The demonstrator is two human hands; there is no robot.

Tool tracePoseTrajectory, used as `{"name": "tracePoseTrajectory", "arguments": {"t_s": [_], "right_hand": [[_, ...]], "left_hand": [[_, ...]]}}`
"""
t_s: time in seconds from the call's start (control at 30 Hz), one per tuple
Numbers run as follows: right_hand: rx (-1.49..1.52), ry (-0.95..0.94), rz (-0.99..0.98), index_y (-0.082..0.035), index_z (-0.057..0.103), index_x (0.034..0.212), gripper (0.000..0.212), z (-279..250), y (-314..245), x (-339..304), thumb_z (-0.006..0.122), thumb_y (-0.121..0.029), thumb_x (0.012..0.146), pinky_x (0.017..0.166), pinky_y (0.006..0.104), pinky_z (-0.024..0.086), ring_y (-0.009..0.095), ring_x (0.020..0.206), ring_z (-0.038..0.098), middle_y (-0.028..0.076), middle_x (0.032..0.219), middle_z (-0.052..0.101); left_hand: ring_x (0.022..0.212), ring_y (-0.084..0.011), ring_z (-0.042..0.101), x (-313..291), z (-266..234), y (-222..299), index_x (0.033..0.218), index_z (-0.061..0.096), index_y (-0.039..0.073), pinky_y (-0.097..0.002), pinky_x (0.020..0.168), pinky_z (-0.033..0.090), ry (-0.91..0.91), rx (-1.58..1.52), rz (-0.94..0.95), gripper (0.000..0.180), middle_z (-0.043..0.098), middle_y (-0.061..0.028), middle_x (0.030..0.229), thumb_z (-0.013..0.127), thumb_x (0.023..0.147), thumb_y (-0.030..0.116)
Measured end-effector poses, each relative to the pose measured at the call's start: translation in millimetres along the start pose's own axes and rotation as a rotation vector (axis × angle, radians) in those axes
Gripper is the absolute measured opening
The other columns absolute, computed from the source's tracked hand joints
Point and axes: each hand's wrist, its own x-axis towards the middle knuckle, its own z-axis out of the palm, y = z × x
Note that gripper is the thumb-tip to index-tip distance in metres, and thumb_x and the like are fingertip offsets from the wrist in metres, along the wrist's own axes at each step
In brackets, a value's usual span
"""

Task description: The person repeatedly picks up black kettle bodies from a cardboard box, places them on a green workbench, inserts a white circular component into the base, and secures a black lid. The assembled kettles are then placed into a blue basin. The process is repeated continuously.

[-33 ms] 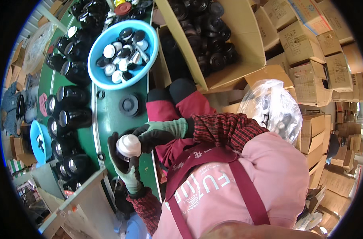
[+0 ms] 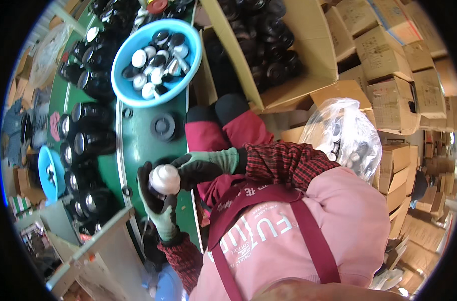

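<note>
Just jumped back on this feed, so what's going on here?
A person in gloves is handling a white rounded piece over a green table. The left hand cups it, and the right hand is up against its other side. A flat black disc lies on the table beyond them, near a blue basin of black and white parts.

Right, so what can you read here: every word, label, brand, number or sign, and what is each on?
I won't copy wording out, but this is where it stands:
Pink sweatshirt: big white letters, clear, with smaller lines too tiny to read surely.
Dark red apron: pale characters along its folded top, partly hidden.
Stacked cardboard boxes: dark printing, mostly too small or blurred.
White round piece in the gloved hands: no lettering visible.
</note>
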Motion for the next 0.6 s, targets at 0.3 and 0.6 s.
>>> {"name": "tracePoseTrajectory", "arguments": {"t_s": [0.3,0.6], "right_hand": [[-1.332,0.505,-0.294,-0.002,0.058,0.129,0.054,-11.6,40.4,23.9,0.080,-0.029,0.087,0.094,0.0401,0.053,0.031,0.109,0.065,0.014,0.120,0.063],[-1.981,0.290,-0.088,0.017,0.053,0.124,0.084,-22.2,103.9,49.0,0.071,-0.054,0.084,0.081,0.0461,0.057,0.047,0.115,0.061,0.034,0.120,0.058]], "left_hand": [[0.111,-0.0201,0.060,-1.1,-76.7,-8.7,0.153,0.046,0.004,-0.0365,0.099,0.051,0.443,0.415,-0.139,0.070,0.058,-0.0111,0.126,0.079,0.092,0.014],[0.106,-0.0374,0.063,34.7,-55.4,-22.1,0.135,0.064,0.010,-0.0464,0.090,0.053,-0.130,1.394,-0.163,0.076,0.062,-0.0171,0.114,0.092,0.069,0.036]]}}
